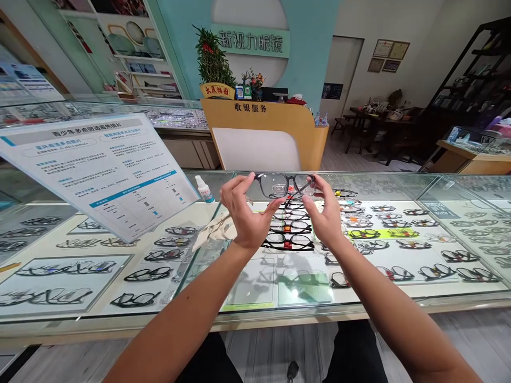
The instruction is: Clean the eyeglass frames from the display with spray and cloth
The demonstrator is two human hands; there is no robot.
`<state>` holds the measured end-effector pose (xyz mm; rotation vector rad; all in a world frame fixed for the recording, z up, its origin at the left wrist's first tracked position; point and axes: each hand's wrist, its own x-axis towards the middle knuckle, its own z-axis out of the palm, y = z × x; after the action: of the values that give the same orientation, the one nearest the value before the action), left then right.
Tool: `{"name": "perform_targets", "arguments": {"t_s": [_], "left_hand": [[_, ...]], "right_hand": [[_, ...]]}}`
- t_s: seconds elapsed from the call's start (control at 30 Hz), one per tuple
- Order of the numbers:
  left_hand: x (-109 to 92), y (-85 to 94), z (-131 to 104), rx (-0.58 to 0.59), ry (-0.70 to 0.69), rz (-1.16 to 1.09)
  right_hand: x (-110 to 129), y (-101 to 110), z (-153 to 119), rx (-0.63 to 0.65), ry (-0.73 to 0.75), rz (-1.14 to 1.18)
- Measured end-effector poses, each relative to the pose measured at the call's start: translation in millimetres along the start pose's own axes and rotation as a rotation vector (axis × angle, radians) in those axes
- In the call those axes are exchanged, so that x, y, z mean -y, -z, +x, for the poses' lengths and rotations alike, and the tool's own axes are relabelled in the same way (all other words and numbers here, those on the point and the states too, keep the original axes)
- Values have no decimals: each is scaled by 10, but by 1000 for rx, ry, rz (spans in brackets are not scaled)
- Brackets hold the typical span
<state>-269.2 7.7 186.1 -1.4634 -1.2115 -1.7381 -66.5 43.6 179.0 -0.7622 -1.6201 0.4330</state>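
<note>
A pair of dark-framed eyeglasses (290, 183) is held up above the glass display counter (247, 314), its clear lenses facing away from me. My left hand (248, 210) grips the left end of the frame between thumb and fingers. At the right end, my right hand (324, 207) pinches the frame, its thumb near the lower rim of the right lens. Beneath both hands, a column of black eyeglasses (288, 243) with small red tags shows through the glass. A crumpled pale cloth (215, 232) lies on the counter left of my left hand.
A small white spray bottle (204, 190) stands on the counter's far side. Left of it, a large printed sheet (104, 170) stands tilted. Several rows of eyeglasses fill the case on both sides. Beyond is a wooden reception desk (263, 114) with a plant (214, 58).
</note>
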Motion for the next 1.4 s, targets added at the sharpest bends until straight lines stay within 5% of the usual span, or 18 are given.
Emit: {"name": "perform_targets", "arguments": {"t_s": [0.47, 0.93, 1.4], "left_hand": [[-3, 6, 30, -26, -51, -16], [1, 5, 67, 88, 105, -69], [12, -6, 67, 148, 123, -61]], "right_hand": [[-7, 2, 5, -12, 26, -3], [70, 86, 79, -196, 258, -111], [95, 101, 117, -212, 275, -156]]}}
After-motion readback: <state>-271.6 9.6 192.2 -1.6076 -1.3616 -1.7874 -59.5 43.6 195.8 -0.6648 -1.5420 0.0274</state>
